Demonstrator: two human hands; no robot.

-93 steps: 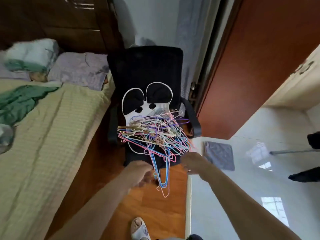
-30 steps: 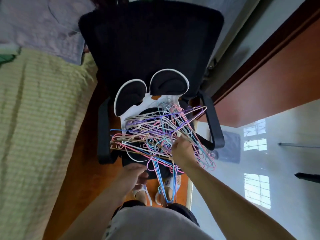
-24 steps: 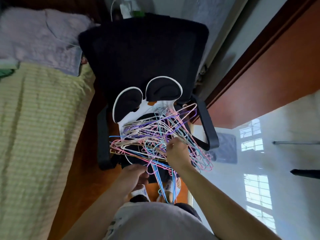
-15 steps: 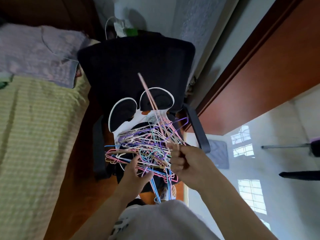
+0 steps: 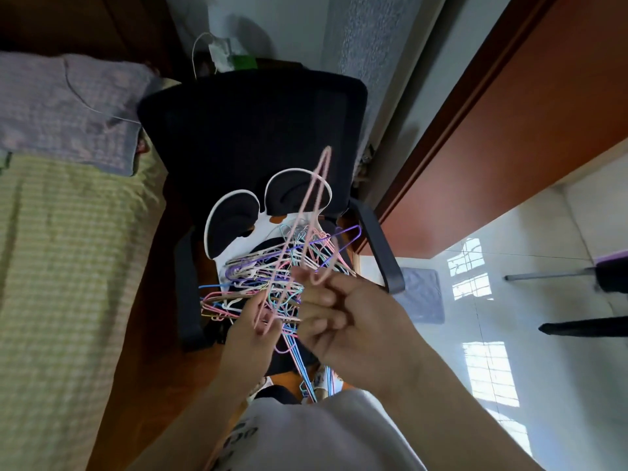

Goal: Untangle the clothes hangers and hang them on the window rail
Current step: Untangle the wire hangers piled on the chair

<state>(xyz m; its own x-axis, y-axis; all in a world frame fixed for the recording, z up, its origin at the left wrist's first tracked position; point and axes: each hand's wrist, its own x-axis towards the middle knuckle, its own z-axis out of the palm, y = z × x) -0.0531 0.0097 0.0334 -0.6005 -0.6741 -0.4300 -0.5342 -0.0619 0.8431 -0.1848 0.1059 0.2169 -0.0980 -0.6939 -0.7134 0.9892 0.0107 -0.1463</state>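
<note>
I see my right hand (image 5: 343,321) clenched around the hook end of a pink hanger (image 5: 307,226), which stands up toward twelve o'clock in front of the black chair (image 5: 251,130). My left hand (image 5: 253,329), at about nine o'clock from the right, pinches that hanger's lower corner. The tangle of hangers (image 5: 268,283) lies on the chair seat, over a panda cushion (image 5: 238,229). A bed (image 5: 68,249) fills nine o'clock, a door (image 5: 526,130) two o'clock.

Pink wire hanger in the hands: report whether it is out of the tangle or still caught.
Cannot tell. The pink wire hanger stands tilted above the tangled pile of coloured hangers, but its lower end crosses them.
</note>
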